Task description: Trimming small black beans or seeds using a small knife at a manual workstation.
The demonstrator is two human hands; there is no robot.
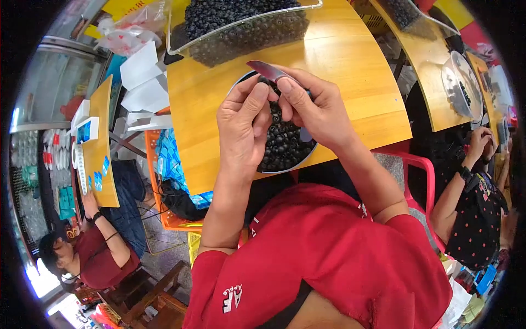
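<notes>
At the yellow table (350, 82), blackish pieces (282, 147) look round and shiny.

To my left, a white box (87, 130) sat at the left edge of a side table (104, 123), blue packets (106, 165) toward its near end. A red chair (430, 183) stood right of me.

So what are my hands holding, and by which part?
Your right hand grips a knife by the blade's rear, handle hidden; your left hand pinches a dark berry between thumb and fingers.
</notes>
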